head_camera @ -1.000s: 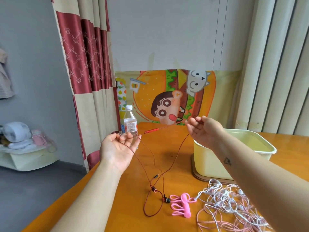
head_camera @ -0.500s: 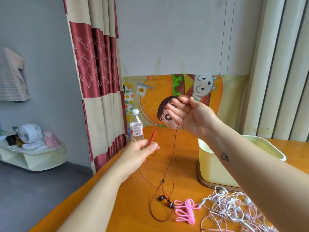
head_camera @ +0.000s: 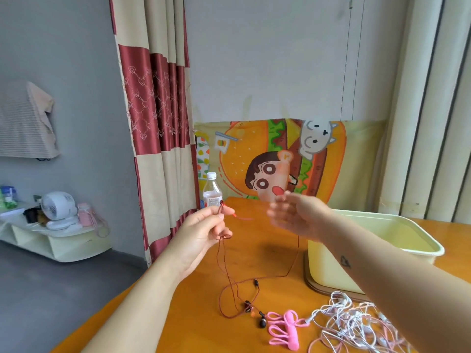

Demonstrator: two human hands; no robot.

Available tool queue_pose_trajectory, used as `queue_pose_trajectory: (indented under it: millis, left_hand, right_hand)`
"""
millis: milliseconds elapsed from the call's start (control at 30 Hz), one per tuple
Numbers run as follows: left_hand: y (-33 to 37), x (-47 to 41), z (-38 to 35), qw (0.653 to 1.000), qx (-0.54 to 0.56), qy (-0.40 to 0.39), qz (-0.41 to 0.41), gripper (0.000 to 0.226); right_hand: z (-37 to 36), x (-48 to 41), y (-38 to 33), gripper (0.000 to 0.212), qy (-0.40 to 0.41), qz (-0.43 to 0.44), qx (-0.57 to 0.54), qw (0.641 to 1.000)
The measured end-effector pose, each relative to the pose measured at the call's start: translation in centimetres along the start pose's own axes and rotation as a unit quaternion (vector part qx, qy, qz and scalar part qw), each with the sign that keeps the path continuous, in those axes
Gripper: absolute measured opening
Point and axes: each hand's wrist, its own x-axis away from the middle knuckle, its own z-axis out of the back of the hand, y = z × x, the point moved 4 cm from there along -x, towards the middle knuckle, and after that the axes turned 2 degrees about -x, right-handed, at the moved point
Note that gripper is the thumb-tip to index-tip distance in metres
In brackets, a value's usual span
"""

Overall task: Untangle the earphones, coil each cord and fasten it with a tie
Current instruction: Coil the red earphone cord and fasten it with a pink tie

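A red earphone cord (head_camera: 293, 261) runs between both my hands above the orange table (head_camera: 265, 253). My left hand (head_camera: 204, 231) pinches the cord near its red remote, with a small loop at the fingertips. My right hand (head_camera: 295, 216) is blurred by motion. The cord hangs down from under it, so it seems to hold the cord. The cord's slack and black earbuds (head_camera: 262, 323) lie on the table below. A pink silicone tie bundle (head_camera: 283, 332) lies beside the earbuds. A tangled heap of white and pink earphones (head_camera: 356, 324) sits under my right forearm.
A pale yellow tub (head_camera: 418, 240) stands on a wooden board at the right. A water bottle (head_camera: 212, 192) is at the table's far left corner, by the red and cream curtain (head_camera: 158, 123). A cartoon cloth hangs behind the table.
My right hand has dropped from high above the table to level with my left hand. My left hand now has a small loop of cord at its fingers. The camera tilted up.
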Motion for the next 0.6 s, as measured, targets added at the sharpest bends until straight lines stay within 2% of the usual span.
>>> queue_pose_trajectory:
  millis: [33, 67, 100, 167, 200, 233, 300, 367, 400, 433, 500, 600]
  left_hand:
    - [0.1, 0.0, -0.1, 1.0, 0.017, -0.003, 0.005, 0.024]
    - [0.2, 0.0, -0.2, 1.0, 0.024, -0.008, 0.01, 0.025]
    - [0.3, 0.0, -0.4, 0.999, 0.025, -0.013, 0.016, 0.025]
    - [0.4, 0.0, -0.8, 0.999, 0.022, -0.018, 0.02, 0.025]
    - [0.4, -0.1, -0.9, 0.999, 0.023, -0.018, 0.018, 0.025]
    - [0.5, -0.2, -1.1, 0.999, 0.024, -0.02, 0.015, 0.024]
    - [0.8, -0.4, -1.5, 0.999, 0.027, -0.028, 0.011, 0.024]
    - [1.2, -0.5, -2.1, 0.999, 0.019, -0.036, 0.006, 0.025]
    - [1.4, -0.5, -2.5, 0.999, 0.007, -0.04, 0.001, 0.027]
    - [1.7, -0.4, -2.9, 0.999, -0.007, -0.044, -0.004, 0.027]
    - [2.4, -0.3, -3.6, 0.998, -0.031, -0.054, -0.015, 0.028]
    - [3.5, 0.0, -4.1, 0.996, -0.041, -0.067, -0.034, 0.027]
  right_hand:
    - [0.3, 0.3, 0.8, 0.027, -0.023, -0.031, 0.102, 0.994]
    - [0.7, 0.7, 1.5, 0.032, -0.048, -0.058, 0.231, 0.97]
    - [0.8, 1.3, 1.8, 0.038, -0.072, -0.079, 0.369, 0.923]
    - [0.2, 2.8, 1.6, 0.043, -0.106, -0.088, 0.591, 0.794]
    - [-0.4, 3.3, 1.0, 0.043, -0.11, -0.065, 0.657, 0.743]
    - [-1.2, 3.9, 0.0, 0.044, -0.106, -0.022, 0.692, 0.714]
    - [-2.8, 4.7, -2.2, 0.043, -0.076, 0.102, 0.713, 0.689]
    - [-4.0, 5.5, -4.2, 0.031, -0.035, 0.238, 0.686, 0.687]
    - [-4.4, 5.8, -4.8, 0.023, -0.041, 0.271, 0.648, 0.71]
    - [-4.7, 6.0, -4.9, 0.02, -0.072, 0.272, 0.605, 0.745]
    - [-5.1, 5.8, -4.5, 0.032, -0.142, 0.238, 0.536, 0.797]
    - [-5.0, 6.0, -4.4, 0.021, -0.175, 0.259, 0.472, 0.825]
